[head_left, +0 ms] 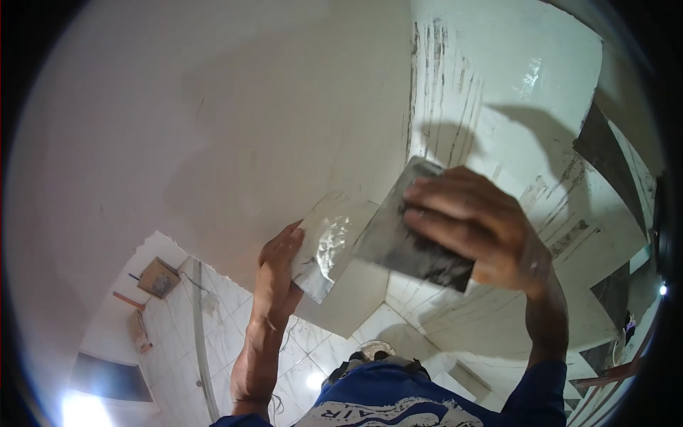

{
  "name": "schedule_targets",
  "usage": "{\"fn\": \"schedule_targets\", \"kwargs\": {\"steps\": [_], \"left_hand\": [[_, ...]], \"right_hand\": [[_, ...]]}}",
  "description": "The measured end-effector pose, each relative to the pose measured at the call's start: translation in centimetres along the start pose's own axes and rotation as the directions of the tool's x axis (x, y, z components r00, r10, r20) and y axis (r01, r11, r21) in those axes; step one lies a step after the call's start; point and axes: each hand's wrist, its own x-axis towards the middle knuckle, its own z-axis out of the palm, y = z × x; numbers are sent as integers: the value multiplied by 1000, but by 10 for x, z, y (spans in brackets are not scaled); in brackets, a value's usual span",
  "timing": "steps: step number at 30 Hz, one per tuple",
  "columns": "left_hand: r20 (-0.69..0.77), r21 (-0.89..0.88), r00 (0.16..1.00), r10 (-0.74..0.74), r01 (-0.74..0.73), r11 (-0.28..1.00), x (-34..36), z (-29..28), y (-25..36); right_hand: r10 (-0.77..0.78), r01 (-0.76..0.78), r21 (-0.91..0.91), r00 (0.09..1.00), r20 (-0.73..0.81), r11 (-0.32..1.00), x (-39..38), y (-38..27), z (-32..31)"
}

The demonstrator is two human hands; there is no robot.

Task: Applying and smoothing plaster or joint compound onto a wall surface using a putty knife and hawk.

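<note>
My left hand (279, 250) is closed on the edge of a thin flat scraper plate (309, 279). Wet white putty (334, 242) lies on that plate in a glossy lump. In my right hand (484, 220) is a wide grey scraper blade (388, 231), smeared with putty, with my fingers pressed across its face. The blade's near corner overlaps or comes very close to the left plate; I cannot tell whether they touch. Slight motion blur softens the right hand. Both tools are in front of the wall corner, and my fingers hide any handles.
A smooth pale wall (235, 128) rises at the left. To the right, another wall (512, 78) carries dark streaks and patchy marks. Below are white floor tiles (228, 299), a cardboard box (159, 278) and a long pale strip (200, 341). A bright lamp (85, 411) glares at lower left.
</note>
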Motion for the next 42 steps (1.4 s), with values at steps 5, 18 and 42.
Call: {"fn": "schedule_targets", "kwargs": {"steps": [5, 18, 42], "left_hand": [[33, -116, 999, -29, 33, 993, 9, 11, -9], [-98, 70, 979, -179, 186, 980, 10, 4, -26], [8, 659, 977, 213, -165, 734, -13, -51, -66]], "right_hand": [[-109, 132, -74, 960, 258, 988, -3, -17, 9], [-195, 205, 44, 809, 554, 978, -2, 6, -5], [-249, 90, -446, 916, -313, 890, 333, 125, -130]]}}
